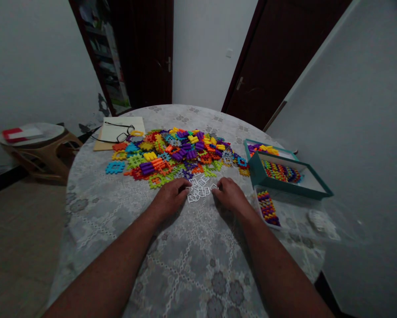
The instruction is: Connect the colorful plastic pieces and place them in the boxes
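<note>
Several small white plastic grid pieces (198,190) lie in a loose cluster on the tablecloth between my hands. My left hand (172,196) rests at the cluster's left side, thumb and index finger closed at the edge of a white grid piece. On the other side, my right hand (230,194) pinches a single white grid piece (213,187) between thumb and fingers, slightly apart from the cluster. Just beyond both hands rises a heap of colourful interlocking plastic pieces (185,152), in purple, orange, yellow, green and blue. Its nearest pieces almost reach the white ones.
A teal box (291,174) with sorted coloured pieces stands at the right, its lid (267,143) behind it holding more. Closer in is a clear plastic tray (267,210). Glasses (122,137) lie on papers (127,126) at the left. A stool (46,145) stands beyond the table.
</note>
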`<state>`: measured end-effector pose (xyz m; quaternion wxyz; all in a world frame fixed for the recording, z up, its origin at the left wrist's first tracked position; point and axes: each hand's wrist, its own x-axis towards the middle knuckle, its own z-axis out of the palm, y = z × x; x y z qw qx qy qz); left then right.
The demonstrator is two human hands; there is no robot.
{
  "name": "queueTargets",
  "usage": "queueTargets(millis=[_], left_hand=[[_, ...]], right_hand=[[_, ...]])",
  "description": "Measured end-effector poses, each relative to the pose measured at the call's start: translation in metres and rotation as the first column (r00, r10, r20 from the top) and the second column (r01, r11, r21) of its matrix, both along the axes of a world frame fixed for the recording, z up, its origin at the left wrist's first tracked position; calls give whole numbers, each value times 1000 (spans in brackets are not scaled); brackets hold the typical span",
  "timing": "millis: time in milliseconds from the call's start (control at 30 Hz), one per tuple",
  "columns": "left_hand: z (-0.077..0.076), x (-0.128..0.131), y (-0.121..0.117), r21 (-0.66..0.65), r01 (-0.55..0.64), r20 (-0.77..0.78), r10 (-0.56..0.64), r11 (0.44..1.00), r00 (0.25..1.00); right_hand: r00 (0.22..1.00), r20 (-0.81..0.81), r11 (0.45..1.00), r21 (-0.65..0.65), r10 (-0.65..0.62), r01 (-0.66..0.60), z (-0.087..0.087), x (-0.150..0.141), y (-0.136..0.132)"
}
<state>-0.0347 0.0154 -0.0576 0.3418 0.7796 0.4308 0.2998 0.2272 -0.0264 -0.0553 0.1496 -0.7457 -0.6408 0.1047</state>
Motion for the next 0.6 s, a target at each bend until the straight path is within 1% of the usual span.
queueTargets(millis=[100,200,267,367,433,533,600], left_hand=[[0,0,-1,-26,8,23,-8,1000,1000],[0,0,-2,-42,21,40,-20,999,999],[2,0,-2,-43,37,48,-35,998,998],[3,0,-2,-32,43,71,-41,999,997],[3,1,-2,-42,29,97,-25,999,995],[2,1,-1,-60,5,145,3,998,989],[3,1,-1,-65,-11,164,21,998,986]], right_hand=[[995,-93,998,56,23,-17,-6,4,2],[975,-214,993,113,60,-36,-5,2,1],[949,-301,982,183,94,-39,-1,-3,-1],[879,-430,960,261,206,-97,5,-19,-4],[856,-434,944,288,280,-163,8,-31,-6],[864,-346,907,340,366,-248,7,-47,-8],[842,-334,882,365,423,-298,7,-53,-9]])
